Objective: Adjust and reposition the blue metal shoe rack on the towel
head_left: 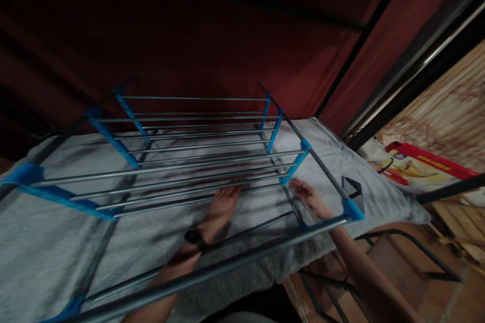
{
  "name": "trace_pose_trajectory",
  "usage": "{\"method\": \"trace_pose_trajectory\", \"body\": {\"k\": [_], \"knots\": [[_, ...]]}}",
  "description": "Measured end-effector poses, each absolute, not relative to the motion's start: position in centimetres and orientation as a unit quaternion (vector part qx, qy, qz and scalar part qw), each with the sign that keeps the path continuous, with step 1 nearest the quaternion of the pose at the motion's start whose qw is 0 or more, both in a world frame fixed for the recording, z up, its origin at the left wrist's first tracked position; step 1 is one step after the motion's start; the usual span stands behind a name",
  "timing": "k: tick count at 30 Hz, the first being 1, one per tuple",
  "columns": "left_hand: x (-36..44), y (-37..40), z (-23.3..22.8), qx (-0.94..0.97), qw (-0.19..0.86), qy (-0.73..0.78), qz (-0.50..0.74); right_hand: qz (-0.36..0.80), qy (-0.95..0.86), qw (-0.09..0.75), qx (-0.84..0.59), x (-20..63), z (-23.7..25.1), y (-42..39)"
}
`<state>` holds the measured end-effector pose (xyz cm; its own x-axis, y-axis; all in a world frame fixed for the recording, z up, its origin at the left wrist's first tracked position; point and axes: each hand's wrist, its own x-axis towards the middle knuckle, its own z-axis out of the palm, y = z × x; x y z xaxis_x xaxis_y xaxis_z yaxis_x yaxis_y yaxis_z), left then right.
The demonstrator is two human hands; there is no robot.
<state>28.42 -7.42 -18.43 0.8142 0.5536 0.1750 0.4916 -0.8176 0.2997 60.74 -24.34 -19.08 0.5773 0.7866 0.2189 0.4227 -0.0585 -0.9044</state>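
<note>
A rack of grey metal tubes (170,165) with blue plastic brackets (293,164) lies on its side in the head view. My left hand (223,206), with a dark watch (195,240) at the wrist, reaches in between the tubes. Its fingers are stretched out close to the lowest rod of one tier, and whether they touch it I cannot tell. On the right, my right hand (308,197) is just beside the lower end of a blue bracket. Its fingers are loosely bent and slightly apart, with nothing visible in them.
Under the rack is a grey-white fleecy cloth (151,242). A small dark-and-pale folded piece (353,192) lies to the right of the frame. Further right are a red and yellow printed package (424,166) and a black metal chair frame (413,247). A dark red wall (189,45) stands behind.
</note>
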Motion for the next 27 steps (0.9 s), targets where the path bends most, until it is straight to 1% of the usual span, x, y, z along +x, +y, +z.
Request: {"method": "trace_pose_trajectory", "body": {"k": [3,8,13,19,27], "knots": [[31.4,-7.4,-18.7,0.942,0.163,0.273,0.104,0.215,-0.464,0.509,-0.693,60.5,-20.8,-22.5],[34.5,-6.8,-19.5,0.929,0.201,0.303,0.063,0.184,-0.502,0.457,-0.711,60.0,-21.9,-21.1],[34.7,-6.6,-18.9,0.925,0.226,0.299,0.066,0.160,-0.498,0.456,-0.720,59.4,-22.3,-21.1],[34.5,-7.1,-17.9,0.926,0.208,0.311,0.051,0.153,-0.501,0.456,-0.720,59.0,-22.2,-21.0],[34.3,-6.9,-18.7,0.921,0.222,0.313,0.071,0.136,-0.497,0.440,-0.736,58.8,-21.7,-20.9]]}}
